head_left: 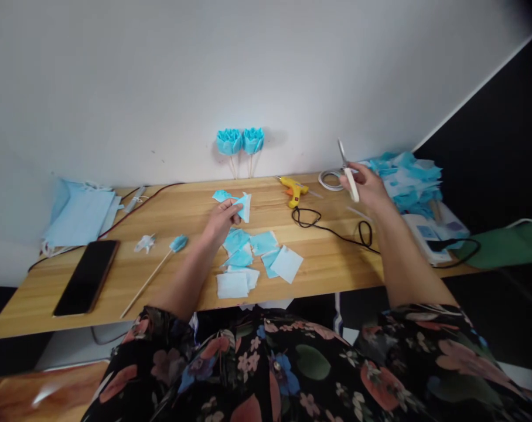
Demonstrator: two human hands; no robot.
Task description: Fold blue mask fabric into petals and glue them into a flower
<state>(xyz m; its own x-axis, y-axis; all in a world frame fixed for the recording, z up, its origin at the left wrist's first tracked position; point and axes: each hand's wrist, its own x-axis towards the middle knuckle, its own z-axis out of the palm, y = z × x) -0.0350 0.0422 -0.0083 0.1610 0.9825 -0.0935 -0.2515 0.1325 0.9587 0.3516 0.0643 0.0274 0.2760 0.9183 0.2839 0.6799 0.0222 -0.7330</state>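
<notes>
My left hand (223, 220) pinches a folded blue and white piece of mask fabric (245, 207) above the table. Raised at the right, my right hand (368, 186) is closed around white-handled scissors (351, 183), their metal blades pointing up. Below my left hand lie several cut blue squares (263, 242) and white squares (287, 264). A small blue piece (222, 195) rests just behind that hand. To the left is a wooden stick (146, 282) with a small blue bud (178, 243) on its end.
Two blue fabric flowers (229, 141) on sticks lean against the wall. A yellow glue gun (294, 191) with a black cord lies right of centre. Blue scraps (406, 179) are heaped at the right, by a white power strip (426, 239). Masks (78, 212) and a phone (87, 278) are at left.
</notes>
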